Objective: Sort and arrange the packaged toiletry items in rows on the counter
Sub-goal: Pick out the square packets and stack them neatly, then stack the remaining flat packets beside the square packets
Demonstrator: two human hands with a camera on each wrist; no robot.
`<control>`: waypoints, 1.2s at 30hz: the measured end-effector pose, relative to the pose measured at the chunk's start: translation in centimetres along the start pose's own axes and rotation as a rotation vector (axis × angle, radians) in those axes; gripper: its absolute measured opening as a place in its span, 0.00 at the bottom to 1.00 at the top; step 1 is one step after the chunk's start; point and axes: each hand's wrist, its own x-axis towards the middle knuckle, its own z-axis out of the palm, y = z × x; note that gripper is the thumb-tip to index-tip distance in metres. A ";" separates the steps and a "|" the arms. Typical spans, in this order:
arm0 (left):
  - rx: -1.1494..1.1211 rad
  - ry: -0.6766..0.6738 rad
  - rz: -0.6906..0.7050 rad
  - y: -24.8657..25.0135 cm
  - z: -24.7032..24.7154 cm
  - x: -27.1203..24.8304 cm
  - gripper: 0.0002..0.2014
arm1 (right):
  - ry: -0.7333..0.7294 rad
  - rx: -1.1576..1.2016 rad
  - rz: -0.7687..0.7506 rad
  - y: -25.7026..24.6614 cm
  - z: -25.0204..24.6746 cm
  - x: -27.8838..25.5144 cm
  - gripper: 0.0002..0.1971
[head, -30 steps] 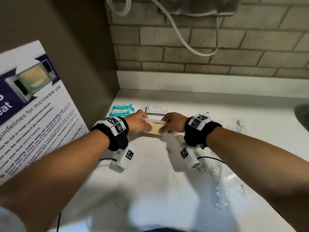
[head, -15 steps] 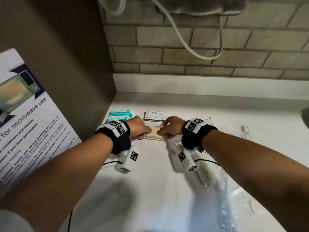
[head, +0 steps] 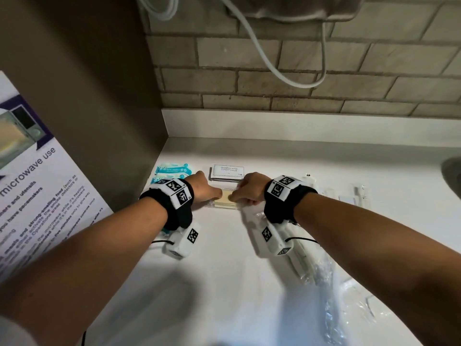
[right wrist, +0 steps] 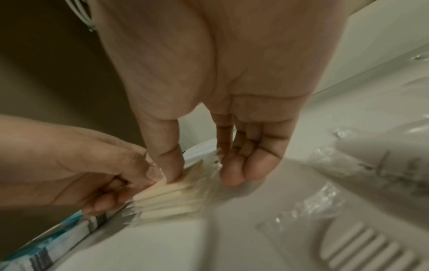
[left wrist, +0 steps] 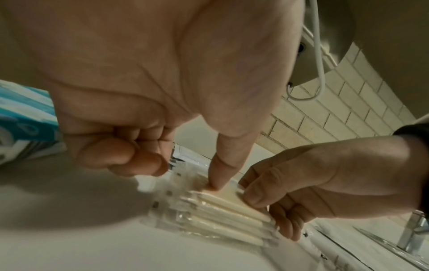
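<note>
1. We have a small stack of clear-wrapped cream-coloured flat items (head: 225, 201) lying on the white worktop (head: 224, 283), near its back-left corner and between our two hands. What the items are we cannot tell.
2. The stack's long axis runs left to right across us, so each short end faces one hand. Neither hand is nearer; both touch it.
3. Our left hand (head: 202, 188) meets the left end. The wrist view shows its thumb (left wrist: 220, 172) pressing down on top of the stack while the other fingers (left wrist: 130, 161) are curled at its edge.
4. Our right hand (head: 249, 189) meets the right end, thumb (right wrist: 167, 161) on top and fingers (right wrist: 243, 165) curled down against the wrapper at that end. Both hands are thus narrowed onto the stack, squaring it up, we judge.
5. Just behind the stack, toward the back edge, lies a pile of white sachets (head: 227, 171) printed "SHAMPOO WITH CONDITIONER".
6. Left of those, by the side wall, lie teal-and-white packets (head: 172, 171); their print is too small to read.
7. Toward the right edge lie loose clear wrappers (head: 331, 283) holding pale items, not yet sorted.
8. On the left wall a poster (head: 37, 191) reads "microwave use" in large letters.
</note>
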 end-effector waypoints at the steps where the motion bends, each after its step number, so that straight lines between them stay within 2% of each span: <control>1: 0.006 0.008 0.006 0.0 0.0 0.1 0.19 | 0.006 -0.021 0.000 0.0 0.0 -0.1 0.11; 4: 0.017 0.031 0.022 0.1 -0.1 -0.4 0.20 | 0.031 -0.048 -0.020 0.2 -0.1 -0.6 0.13; 8: -0.005 0.079 0.037 0.5 -0.6 -0.8 0.26 | 0.076 0.001 -0.061 0.9 -1.2 -2.2 0.14; 12: -0.040 0.166 0.105 2.1 -1.1 -1.4 0.24 | 0.135 0.044 -0.083 3.5 -4.5 -3.8 0.11; 15: -0.054 0.195 0.250 5.1 -0.6 -1.7 0.16 | 0.221 -0.014 -0.067 6.8 -7.9 -6.1 0.09; 19: 0.016 0.096 0.540 11.9 1.7 -3.3 0.12 | 0.291 -0.274 0.053 12.3 -11.4 -9.2 0.04; 22: 0.183 0.016 0.716 16.5 4.6 -3.7 0.18 | 0.180 -0.442 0.185 15.7 -11.7 -10.5 0.19; 24: 0.334 -0.010 0.765 19.0 6.7 -3.3 0.22 | 0.113 -0.488 0.208 17.3 -11.4 -11.0 0.25; 26: 0.456 -0.023 0.725 20.5 8.2 -2.7 0.25 | 0.085 -0.519 0.194 18.2 -10.8 -10.7 0.29; 31: 0.555 -0.049 0.556 22.6 10.2 -1.1 0.32 | 0.059 -0.522 0.145 19.6 -10.8 -10.3 0.21; 36: 0.612 -0.009 0.469 23.7 10.8 -0.2 0.35 | 0.038 -0.581 0.115 20.1 -11.6 -8.8 0.39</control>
